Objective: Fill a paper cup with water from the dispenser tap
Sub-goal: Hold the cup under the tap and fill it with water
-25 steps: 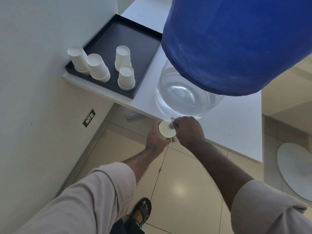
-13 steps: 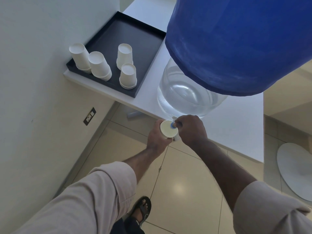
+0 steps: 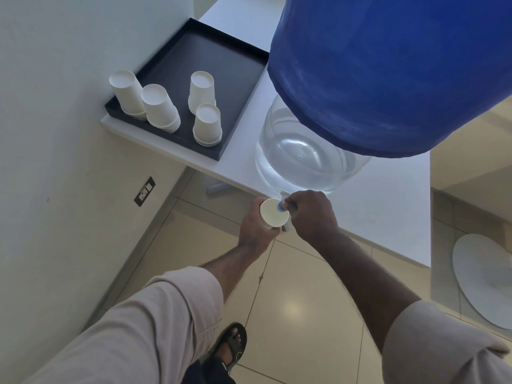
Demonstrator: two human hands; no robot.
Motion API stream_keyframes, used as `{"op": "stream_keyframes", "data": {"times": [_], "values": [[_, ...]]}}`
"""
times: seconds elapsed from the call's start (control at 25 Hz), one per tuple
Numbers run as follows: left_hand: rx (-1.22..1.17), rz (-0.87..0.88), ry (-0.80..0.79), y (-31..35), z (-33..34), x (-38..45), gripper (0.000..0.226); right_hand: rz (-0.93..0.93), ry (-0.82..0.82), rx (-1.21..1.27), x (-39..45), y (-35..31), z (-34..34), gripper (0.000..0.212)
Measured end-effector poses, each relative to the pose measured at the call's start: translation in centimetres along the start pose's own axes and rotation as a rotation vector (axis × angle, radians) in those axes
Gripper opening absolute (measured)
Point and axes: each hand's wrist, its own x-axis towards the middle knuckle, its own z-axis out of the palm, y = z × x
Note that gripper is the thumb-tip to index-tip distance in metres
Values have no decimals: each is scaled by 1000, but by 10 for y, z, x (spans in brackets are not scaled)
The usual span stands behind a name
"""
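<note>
A white paper cup point(image 3: 273, 213) is held upright below the table's front edge, with my left hand point(image 3: 256, 227) wrapped around its side from the left. Just right of the cup's rim sits the small blue-tipped dispenser tap point(image 3: 282, 205), and my right hand point(image 3: 311, 214) pinches it with its fingertips. Above them stands the clear water dispenser bowl point(image 3: 302, 159) under a big blue bottle point(image 3: 388, 70). I cannot tell whether water flows.
A black tray point(image 3: 210, 62) at the back left of the white table point(image 3: 388, 212) carries several stacks of upturned white paper cups point(image 3: 160, 108). A wall with a socket point(image 3: 144, 191) lies left. Tiled floor, my sandalled foot point(image 3: 231, 345) and a white round base point(image 3: 483, 278) are below.
Both hands, the cup and the tap keep the same hold. Only the view has shifted slightly.
</note>
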Motion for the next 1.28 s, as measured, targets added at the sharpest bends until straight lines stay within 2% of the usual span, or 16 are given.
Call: {"op": "stream_keyframes", "data": {"times": [0.44,1.28], "values": [[-7,-67,42,-3,4,0,71,7,-14,-14,3,-1,-2,18],[-7,-41,42,-1,5,-4,71,20,-14,-12,1,-3,-2,17]]}}
